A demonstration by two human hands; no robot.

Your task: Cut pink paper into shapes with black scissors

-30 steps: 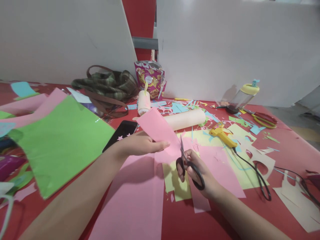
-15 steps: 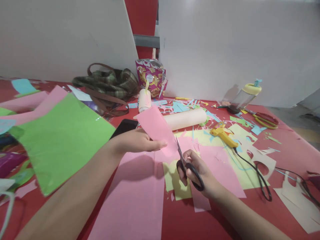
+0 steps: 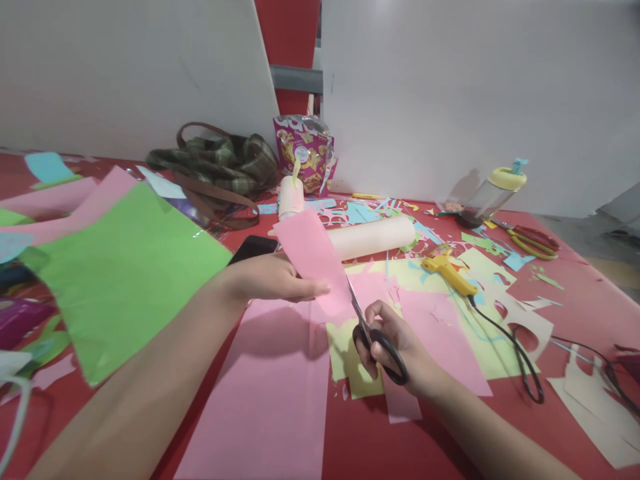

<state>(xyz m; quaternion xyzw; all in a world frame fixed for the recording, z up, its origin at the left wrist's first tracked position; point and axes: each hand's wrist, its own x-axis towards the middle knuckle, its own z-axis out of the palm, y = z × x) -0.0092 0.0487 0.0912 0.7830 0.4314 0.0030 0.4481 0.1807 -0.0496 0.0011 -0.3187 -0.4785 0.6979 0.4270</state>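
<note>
My left hand [image 3: 273,279] pinches a piece of pink paper [image 3: 313,257] and holds it up above the red table [image 3: 575,293]. My right hand [image 3: 395,343] grips black-handled scissors [image 3: 373,333], fingers through the loops. The blades point up and left, meeting the right edge of the pink piece. Below both hands lie a large pink sheet [image 3: 270,393] and pale yellow paper [image 3: 360,363].
A green sheet [image 3: 120,273] lies left, a black phone [image 3: 253,248] behind my left hand. A cream roll [image 3: 377,237], yellow glue gun [image 3: 445,270] with black cord, red-yellow scissors [image 3: 530,239], a bottle [image 3: 493,190], a snack bag [image 3: 305,153] and a plaid bag [image 3: 215,167] stand farther back. Paper scraps litter the table.
The scissors have moved up and left along the edge of the pink piece, and the blades have tilted more leftward. My left hand has risen slightly with the paper.
</note>
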